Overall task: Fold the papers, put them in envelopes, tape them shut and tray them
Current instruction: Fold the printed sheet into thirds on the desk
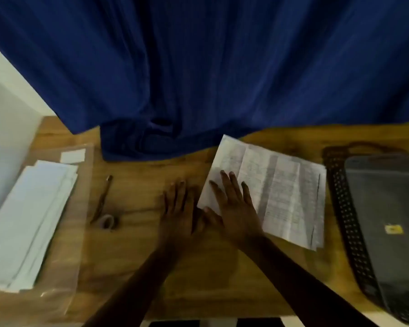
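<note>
we are pressing our right hand [234, 204], fingers straight, on the printed papers [274, 192] lying right of centre on the wooden table [132, 251]; our left hand [178, 208] is resting flat just left, holding nothing.

- Dim, warm light overall; the two bare forearms read almost black.
- Brightest areas: the pale wall at nine o'clock and the stack of white envelopes [31, 223] at eight o'clock.
- Soft blur throughout; print on the creased white paper sheets [279, 192] is unreadable.
- Wide-angle bending curves the dark blue curtain [198, 67] and the brown wooden table [132, 256] edges.
</note>
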`<state>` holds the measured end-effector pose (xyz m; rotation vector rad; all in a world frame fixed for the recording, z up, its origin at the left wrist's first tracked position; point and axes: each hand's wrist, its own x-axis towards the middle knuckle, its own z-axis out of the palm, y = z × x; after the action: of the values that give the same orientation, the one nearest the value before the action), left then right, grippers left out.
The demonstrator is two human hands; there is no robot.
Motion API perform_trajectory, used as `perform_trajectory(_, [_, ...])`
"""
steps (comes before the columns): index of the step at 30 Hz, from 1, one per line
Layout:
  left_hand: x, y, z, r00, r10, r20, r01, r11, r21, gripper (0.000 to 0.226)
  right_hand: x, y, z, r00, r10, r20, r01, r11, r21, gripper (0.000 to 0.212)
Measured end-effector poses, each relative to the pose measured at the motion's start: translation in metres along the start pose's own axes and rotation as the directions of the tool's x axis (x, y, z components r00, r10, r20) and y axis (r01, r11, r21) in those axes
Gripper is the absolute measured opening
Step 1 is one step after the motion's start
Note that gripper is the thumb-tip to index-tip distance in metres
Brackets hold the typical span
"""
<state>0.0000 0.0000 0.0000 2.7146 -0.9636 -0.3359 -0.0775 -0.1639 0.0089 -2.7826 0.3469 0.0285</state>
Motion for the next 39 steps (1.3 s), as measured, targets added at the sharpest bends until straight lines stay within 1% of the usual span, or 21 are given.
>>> perform_trajectory(1, [-0.001, 0.001, 0.007, 0.998, 0.04, -0.039, -0.038, 0.998, 0.045, 0.076, -0.002, 0.002, 0.01, 1.0, -0.009, 0.018, 0.01, 1.0, -0.023, 0.074])
perform_trajectory(4, [-0.003, -0.005, 0.024, 0.977, 0.109, -0.181, -0.092, 0.991, 0.102, 0.069, -0.004, 0.011, 0.031, 0.998, -0.039, -0.042, 0.036, 0.996, -0.078, 0.075])
perform_trajectory(6, [-0.008, -0.007, 0.03, 0.968, 0.12, -0.22, -0.1, 0.99, 0.101, 0.066, -0.006, 0.01, 0.037, 0.995, -0.063, -0.076, 0.057, 0.996, -0.071, 0.076])
perform_trajectory(8, [-0.01, -0.008, 0.033, 0.961, 0.124, -0.246, -0.097, 0.988, 0.118, 0.064, -0.006, 0.011, 0.039, 0.992, -0.08, -0.101, 0.07, 0.993, -0.1, 0.078])
perform_trajectory(11, [-0.01, -0.006, 0.03, 0.966, 0.11, -0.233, -0.081, 0.988, 0.13, 0.065, -0.009, 0.008, 0.034, 0.988, -0.092, -0.127, 0.077, 0.99, -0.119, 0.079])
perform_trajectory(13, [-0.011, -0.006, 0.03, 0.961, 0.121, -0.25, -0.094, 0.989, 0.118, 0.065, -0.011, 0.007, 0.033, 0.982, -0.103, -0.159, 0.086, 0.99, -0.109, 0.079])
perform_trajectory(18, [-0.022, -0.007, 0.036, 0.954, 0.147, -0.26, -0.128, 0.988, 0.089, 0.068, -0.015, 0.026, 0.034, 0.966, -0.078, -0.246, 0.06, 0.995, -0.079, 0.078])
perform_trajectory(20, [-0.024, -0.006, 0.039, 0.954, 0.145, -0.261, -0.125, 0.988, 0.091, 0.069, -0.013, 0.037, 0.028, 0.956, -0.052, -0.287, 0.027, 0.996, -0.091, 0.086])
perform_trajectory(23, [-0.021, -0.004, 0.037, 0.961, 0.113, -0.252, -0.093, 0.992, 0.088, 0.068, -0.02, 0.051, 0.015, 0.926, -0.013, -0.378, -0.061, 0.981, -0.183, 0.098])
perform_trajectory(25, [-0.025, -0.001, 0.034, 0.965, 0.099, -0.241, -0.08, 0.993, 0.087, 0.068, -0.035, 0.061, 0.014, 0.916, 0.043, -0.399, -0.131, 0.972, -0.196, 0.099])
perform_trajectory(28, [-0.045, 0.006, 0.036, 0.955, 0.079, -0.287, -0.059, 0.995, 0.08, 0.068, -0.056, 0.069, 0.021, 0.934, 0.142, -0.329, -0.204, 0.965, -0.163, 0.09])
perform_trajectory(29, [-0.052, 0.008, 0.037, 0.951, 0.076, -0.3, -0.056, 0.995, 0.077, 0.068, -0.059, 0.068, 0.022, 0.938, 0.164, -0.305, -0.22, 0.962, -0.162, 0.085])
perform_trajectory(31, [-0.065, 0.008, 0.041, 0.95, 0.069, -0.304, -0.052, 0.997, 0.064, 0.069, -0.064, 0.064, 0.021, 0.939, 0.172, -0.299, -0.228, 0.96, -0.165, 0.075])
perform_trajectory(33, [-0.075, 0.006, 0.043, 0.951, 0.061, -0.304, -0.047, 0.997, 0.055, 0.07, -0.069, 0.061, 0.02, 0.927, 0.154, -0.343, -0.221, 0.962, -0.163, 0.065])
perform_trajectory(35, [-0.082, 0.004, 0.045, 0.947, 0.055, -0.317, -0.042, 0.998, 0.047, 0.07, -0.075, 0.058, 0.02, 0.897, 0.114, -0.426, -0.206, 0.963, -0.176, 0.057])
perform_trajectory(37, [-0.087, 0.004, 0.045, 0.94, 0.051, -0.338, -0.045, 0.999, 0.028, 0.07, -0.08, 0.054, 0.02, 0.861, 0.056, -0.505, -0.192, 0.956, -0.221, 0.05])
perform_trajectory(39, [-0.09, 0.004, 0.046, 0.928, 0.052, -0.369, -0.06, 0.998, -0.01, 0.07, -0.083, 0.05, 0.019, 0.832, 0.007, -0.555, -0.185, 0.946, -0.266, 0.044])
